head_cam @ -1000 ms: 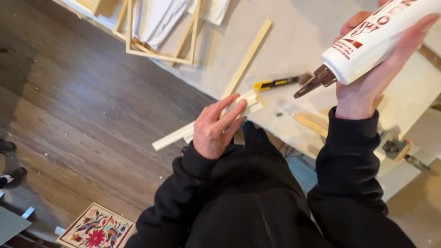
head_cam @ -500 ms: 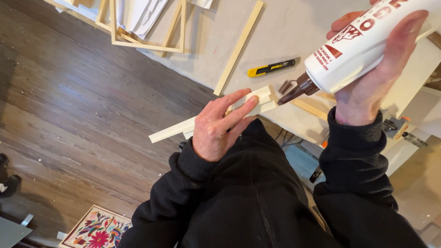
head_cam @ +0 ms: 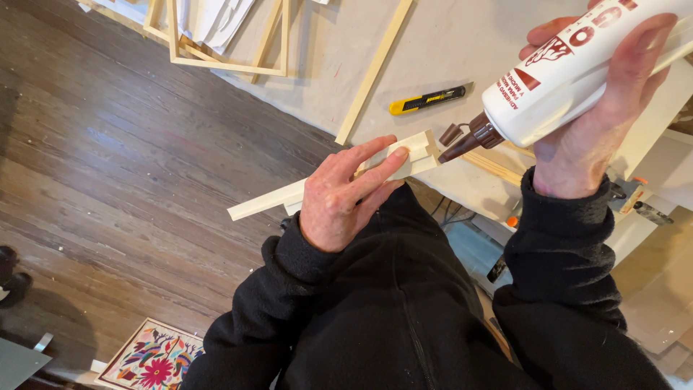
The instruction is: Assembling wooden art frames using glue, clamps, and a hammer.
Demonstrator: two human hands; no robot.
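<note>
My left hand (head_cam: pixel 346 195) grips a pale wooden moulding strip (head_cam: pixel 260 204), holding it up in front of my chest with its cut end (head_cam: pixel 419 148) pointing right. My right hand (head_cam: pixel 592 123) is wrapped around a white glue bottle (head_cam: pixel 570 72) with a brown nozzle (head_cam: pixel 462 142). The nozzle tip sits right at the strip's cut end, touching or nearly touching it. Both arms are in black sleeves.
A grey worktable (head_cam: pixel 447 43) carries a yellow utility knife (head_cam: pixel 426 100), a long loose wooden strip (head_cam: pixel 375 68) and wooden frames (head_cam: pixel 224 43) at the top left. Dark plank floor (head_cam: pixel 108 188) lies to the left, with a flowered mat (head_cam: pixel 155 357) at the bottom.
The glue bottle has come down and left until its nozzle meets the end of the strip. My left hand has kept its hold on the strip.
</note>
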